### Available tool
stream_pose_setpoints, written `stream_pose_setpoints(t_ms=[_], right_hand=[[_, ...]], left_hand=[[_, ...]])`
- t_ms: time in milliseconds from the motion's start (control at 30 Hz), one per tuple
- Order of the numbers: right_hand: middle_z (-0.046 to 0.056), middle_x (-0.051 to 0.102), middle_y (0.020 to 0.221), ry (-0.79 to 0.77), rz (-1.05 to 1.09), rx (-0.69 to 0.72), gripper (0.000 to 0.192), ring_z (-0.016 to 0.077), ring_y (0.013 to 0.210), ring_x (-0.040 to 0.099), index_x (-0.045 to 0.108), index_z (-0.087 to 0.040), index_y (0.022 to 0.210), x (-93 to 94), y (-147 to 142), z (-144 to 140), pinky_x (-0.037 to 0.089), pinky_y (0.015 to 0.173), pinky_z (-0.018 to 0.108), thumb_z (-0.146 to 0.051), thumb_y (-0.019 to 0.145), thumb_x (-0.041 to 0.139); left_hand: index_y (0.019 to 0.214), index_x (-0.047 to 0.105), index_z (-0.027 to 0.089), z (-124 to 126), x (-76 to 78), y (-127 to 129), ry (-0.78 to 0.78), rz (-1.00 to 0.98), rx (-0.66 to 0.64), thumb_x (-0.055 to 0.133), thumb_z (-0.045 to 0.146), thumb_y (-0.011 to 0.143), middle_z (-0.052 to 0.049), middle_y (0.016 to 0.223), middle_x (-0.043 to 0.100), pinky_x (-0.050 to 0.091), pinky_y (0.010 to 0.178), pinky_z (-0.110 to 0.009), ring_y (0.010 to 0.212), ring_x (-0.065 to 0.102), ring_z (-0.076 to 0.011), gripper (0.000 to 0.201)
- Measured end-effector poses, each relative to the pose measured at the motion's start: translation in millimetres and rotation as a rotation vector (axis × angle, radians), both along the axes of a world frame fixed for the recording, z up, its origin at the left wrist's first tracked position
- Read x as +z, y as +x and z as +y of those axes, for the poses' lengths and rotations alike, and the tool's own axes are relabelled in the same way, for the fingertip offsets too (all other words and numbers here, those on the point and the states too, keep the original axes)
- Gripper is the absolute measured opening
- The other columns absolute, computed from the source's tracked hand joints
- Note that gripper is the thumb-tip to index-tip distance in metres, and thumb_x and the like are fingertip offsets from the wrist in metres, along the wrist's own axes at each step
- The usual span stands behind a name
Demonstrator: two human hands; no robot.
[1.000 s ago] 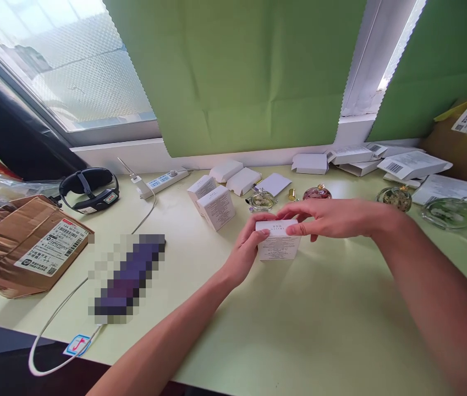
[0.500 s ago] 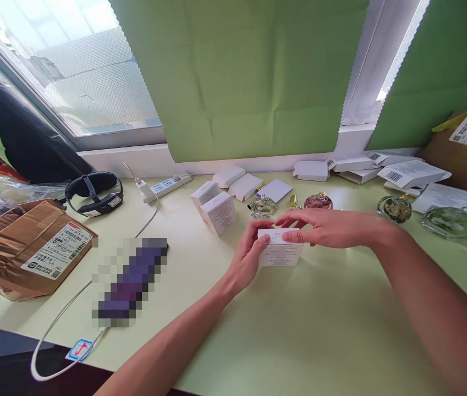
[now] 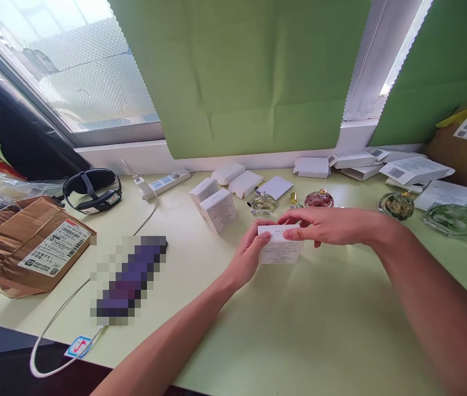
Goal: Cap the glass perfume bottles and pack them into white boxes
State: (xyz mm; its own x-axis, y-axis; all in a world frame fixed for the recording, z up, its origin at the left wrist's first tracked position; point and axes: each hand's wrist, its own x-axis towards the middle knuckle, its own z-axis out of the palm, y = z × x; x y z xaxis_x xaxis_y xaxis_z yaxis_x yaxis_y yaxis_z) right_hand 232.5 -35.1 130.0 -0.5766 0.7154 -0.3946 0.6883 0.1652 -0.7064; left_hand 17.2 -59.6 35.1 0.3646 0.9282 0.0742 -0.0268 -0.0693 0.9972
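A small white carton (image 3: 280, 253) with printed text stands upright on the pale green table, its top flap closed. My left hand (image 3: 250, 254) is closed around its left side, thumb on the top edge. From the right, my right hand (image 3: 319, 226) grips the carton's top and far side, with the thumb on the top; its fingertips behind the box are partly hidden. Just beyond the hands are a clear glass perfume bottle (image 3: 264, 203) and a red perfume bottle (image 3: 319, 198). Two similar white cartons (image 3: 219, 211) stand to the left.
Several white boxes (image 3: 415, 171) lie along the back right, near a dark round bottle (image 3: 396, 205) and a large clear bottle (image 3: 454, 220). At left are a brown cardboard package (image 3: 2, 247), a head strap device (image 3: 93, 192), a power strip (image 3: 165, 183) and a blurred phone (image 3: 134, 278) on a white cable.
Both hands keep their hold on the white carton, which has barely moved. The camera view has shifted slightly.
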Motion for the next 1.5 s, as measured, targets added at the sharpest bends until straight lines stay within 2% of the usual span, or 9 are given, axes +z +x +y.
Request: stream_pose_setpoints(t_ms=[300,500,633,800,933,1100,1233,1367,1500], right_hand=[[0.006,0.069,0.123,0.251,-0.103,-0.052,0.049,0.0279,0.107,0.063,0.064,-0.027,0.125,3.7,-4,-9,0.048,0.08,0.033,-0.059,0.092,0.047],[0.007,0.071,0.113,0.108,-0.037,-0.017,0.043,0.0242,0.094,0.065,0.065,-0.024,0.12,1.6,-8,-5,0.048,0.065,0.029,-0.052,0.093,0.048],[0.008,0.066,0.125,0.138,-0.055,-0.077,0.048,0.0255,0.107,0.062,0.061,-0.024,0.127,1.6,-7,-5,0.05,0.077,0.031,-0.054,0.091,0.052],[0.005,0.066,0.125,0.328,-0.115,-0.033,0.046,0.0266,0.107,0.061,0.064,-0.027,0.122,5.3,-4,-12,0.047,0.081,0.034,-0.057,0.087,0.057],[0.005,0.07,0.109,0.459,-0.142,0.034,0.035,0.026,0.098,0.061,0.069,-0.024,0.108,2.7,-6,-11,0.045,0.077,0.035,-0.049,0.086,0.061],[0.008,0.066,0.112,0.584,-0.059,0.062,0.036,0.0232,0.093,0.062,0.065,-0.021,0.115,-8.6,-14,-1,0.045,0.076,0.033,-0.047,0.094,0.053],[0.009,0.063,0.112,0.694,-0.014,-0.02,0.033,0.0226,0.092,0.063,0.064,-0.019,0.119,-19.9,-33,9,0.045,0.076,0.033,-0.04,0.098,0.049],[0.012,0.06,0.122,0.728,0.074,-0.056,0.03,0.0252,0.103,0.062,0.061,-0.017,0.123,-31.3,-62,22,0.046,0.084,0.036,-0.03,0.099,0.049],[0.01,0.06,0.127,0.717,0.11,-0.016,0.034,0.022,0.105,0.063,0.059,-0.019,0.127,-43.1,-84,36,0.047,0.086,0.033,-0.013,0.096,0.047]], left_hand=[[0.112,0.058,0.022,-1,-0.3,-1,-0.074,-0.005,0.013,0.049,0.044,0.095,-0.002,0.096,0.063,0.042,0.075,-0.026,0.089,0.053,-0.0174,0.029],[0.108,0.056,0.02,1,-6.8,1,-0.145,-0.037,-0.01,0.046,0.046,0.095,-0.004,0.096,0.06,0.041,0.076,-0.029,0.09,0.052,-0.0193,0.031],[0.106,0.056,0.02,-1,-4.7,2,-0.102,0.006,0.013,0.044,0.045,0.096,-0.003,0.095,0.06,0.04,0.074,-0.028,0.087,0.051,-0.0184,0.029],[0.109,0.055,0.023,-5,-1.2,1,0.056,0.129,0.115,0.045,0.05,0.097,-0.001,0.092,0.059,0.041,0.072,-0.027,0.085,0.052,-0.0176,0.031],[0.12,0.052,0.026,-5,-5.1,-1,0.205,0.165,0.163,0.045,0.049,0.099,-0.004,0.11,0.06,0.046,0.084,-0.031,0.102,0.054,-0.0206,0.033],[0.126,0.048,0.024,-3,-8.7,-4,0.732,0.173,0.443,0.047,0.042,0.096,-0.01,0.124,0.048,0.04,0.101,-0.041,0.117,0.046,-0.0242,0.035],[0.122,0.049,0.021,-4,-8.8,-6,1.085,0.122,0.548,0.05,0.035,0.092,-0.01,0.113,0.045,0.043,0.093,-0.043,0.109,0.046,-0.0246,0.033],[0.119,0.048,0.02,-6,-10.9,-4,1.115,0.109,0.44,0.049,0.027,0.092,-0.01,0.109,0.047,0.046,0.087,-0.042,0.103,0.049,-0.0232,0.028],[0.118,0.047,0.021,-4,-12.4,-4,1.064,0.124,0.447,0.048,0.027,0.093,-0.009,0.109,0.049,0.046,0.084,-0.039,0.103,0.05,-0.0228,0.025]])
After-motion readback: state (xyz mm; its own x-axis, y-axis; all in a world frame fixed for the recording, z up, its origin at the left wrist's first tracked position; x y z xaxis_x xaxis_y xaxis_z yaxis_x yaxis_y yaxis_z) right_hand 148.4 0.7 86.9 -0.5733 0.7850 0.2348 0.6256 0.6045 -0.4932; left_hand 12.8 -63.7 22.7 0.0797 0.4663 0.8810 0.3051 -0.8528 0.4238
